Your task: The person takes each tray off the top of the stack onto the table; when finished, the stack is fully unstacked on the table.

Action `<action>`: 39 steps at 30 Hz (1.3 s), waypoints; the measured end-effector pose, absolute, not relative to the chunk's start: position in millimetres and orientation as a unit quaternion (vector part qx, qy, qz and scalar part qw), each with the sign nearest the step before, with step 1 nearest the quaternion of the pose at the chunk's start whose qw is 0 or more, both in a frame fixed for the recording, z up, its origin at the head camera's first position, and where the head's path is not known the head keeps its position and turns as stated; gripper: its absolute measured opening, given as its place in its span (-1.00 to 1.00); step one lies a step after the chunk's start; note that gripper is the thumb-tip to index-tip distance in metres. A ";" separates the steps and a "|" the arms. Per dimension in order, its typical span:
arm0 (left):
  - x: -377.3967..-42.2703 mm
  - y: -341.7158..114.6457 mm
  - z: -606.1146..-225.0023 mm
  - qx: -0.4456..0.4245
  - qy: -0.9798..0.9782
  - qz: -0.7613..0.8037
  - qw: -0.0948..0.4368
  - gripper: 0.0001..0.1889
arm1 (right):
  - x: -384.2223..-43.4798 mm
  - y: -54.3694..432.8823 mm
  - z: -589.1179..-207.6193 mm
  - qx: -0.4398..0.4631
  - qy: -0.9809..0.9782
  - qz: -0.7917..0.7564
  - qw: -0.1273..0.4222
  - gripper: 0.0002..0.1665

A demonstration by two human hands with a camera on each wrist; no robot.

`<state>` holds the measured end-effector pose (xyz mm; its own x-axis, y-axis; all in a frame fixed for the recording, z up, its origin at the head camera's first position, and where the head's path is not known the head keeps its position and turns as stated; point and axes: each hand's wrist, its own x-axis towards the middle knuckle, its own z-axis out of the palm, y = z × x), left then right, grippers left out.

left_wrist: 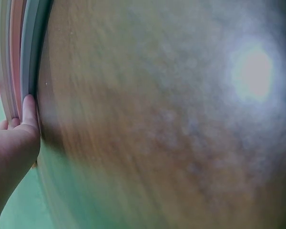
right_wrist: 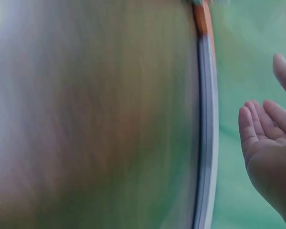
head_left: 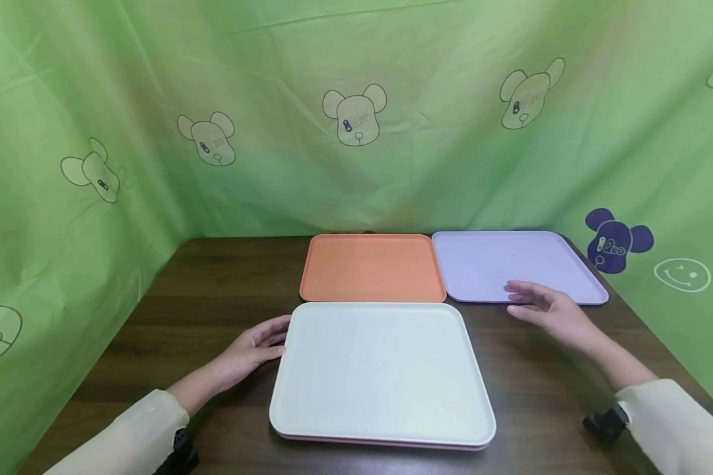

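A stack of trays with a white tray [head_left: 383,373] on top lies in the middle foreground of the head view. My left hand [head_left: 252,349] is at the stack's left side, its fingers touching the edge. The left wrist view shows the stack's layered rims [left_wrist: 15,62], in white, pink and blue-grey, with the left fingers [left_wrist: 29,112] against them. My right hand [head_left: 546,310] is held over the front edge of a lavender tray [head_left: 511,260] at the back right. Its fingers are relaxed and hold nothing; the palm [right_wrist: 271,162] shows in the right wrist view.
An orange tray [head_left: 373,267] lies behind the white one, beside the lavender tray. Everything rests on a dark wooden table [head_left: 226,284]. A green curtain [head_left: 285,185] with printed bear heads hangs along the table's back and sides.
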<state>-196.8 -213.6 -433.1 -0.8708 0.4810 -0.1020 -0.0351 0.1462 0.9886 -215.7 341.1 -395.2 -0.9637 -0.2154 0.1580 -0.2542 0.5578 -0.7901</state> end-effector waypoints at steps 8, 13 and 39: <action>-197.0 -213.3 -433.1 0.155 0.727 0.637 0.204 -0.30 | -200.2 295.3 -400.3 0.141 -0.850 0.508 0.006 -0.36; -198.2 -213.6 -433.3 0.155 0.729 0.635 0.203 -0.30 | -192.6 276.7 -405.2 0.150 -0.857 0.494 0.007 -0.40; -197.2 -213.6 -433.0 0.151 0.729 0.636 0.203 -0.30 | -156.4 244.1 -416.4 0.091 -0.882 0.463 0.018 -0.32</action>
<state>-197.2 -213.6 -433.0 -0.8718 0.4786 -0.1046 -0.0387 0.1456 0.9886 -156.4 244.1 -416.4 -0.9828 -0.1441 0.1156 -0.1770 0.5556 -0.8124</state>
